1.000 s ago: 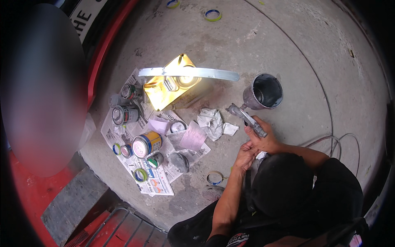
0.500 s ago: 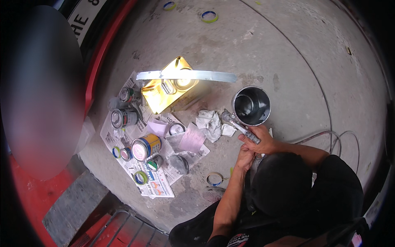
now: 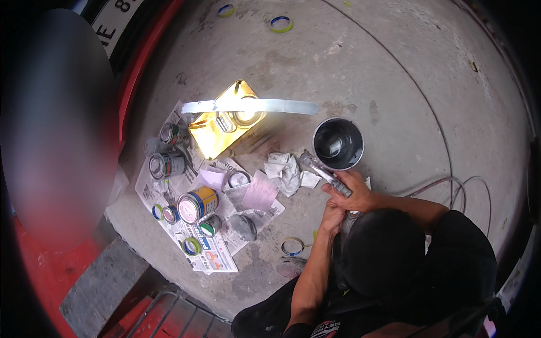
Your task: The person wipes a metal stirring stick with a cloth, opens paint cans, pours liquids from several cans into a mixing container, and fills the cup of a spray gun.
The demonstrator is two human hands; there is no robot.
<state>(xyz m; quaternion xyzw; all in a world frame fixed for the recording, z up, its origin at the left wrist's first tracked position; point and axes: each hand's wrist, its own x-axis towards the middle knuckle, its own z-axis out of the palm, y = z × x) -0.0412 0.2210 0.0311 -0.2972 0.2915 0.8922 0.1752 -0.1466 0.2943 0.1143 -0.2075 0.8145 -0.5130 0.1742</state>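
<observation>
My right hand [image 3: 356, 188] is closed around the lower end of a slim, paint-spattered grey tool [image 3: 333, 181]. Its wider end points to the far left, beside a dark open metal pot [image 3: 322, 147] on the floor. My left hand [image 3: 333, 217] is just below, against the right, with its fingers curled. A silvery bit shows at its side, but what it grips is hidden. Crumpled white cloth [image 3: 280, 170] lies to the left of the tool. My dark-clothed right knee [image 3: 386, 253] blocks part of the view below the hands.
On newspaper [image 3: 220, 262] at left stand several paint cans, including a yellow one [image 3: 198, 204]. Behind them a gold rectangular tin [image 3: 217, 143] bears a metal strip [image 3: 293, 107]. A tape roll [image 3: 292, 246] is near my shoe [image 3: 291, 266]. A hose [image 3: 431, 185] curls at right.
The floor objects have shifted slightly left in view. Both hands keep nearly the same place and grip; the pot's opening now appears a little differently angled.
</observation>
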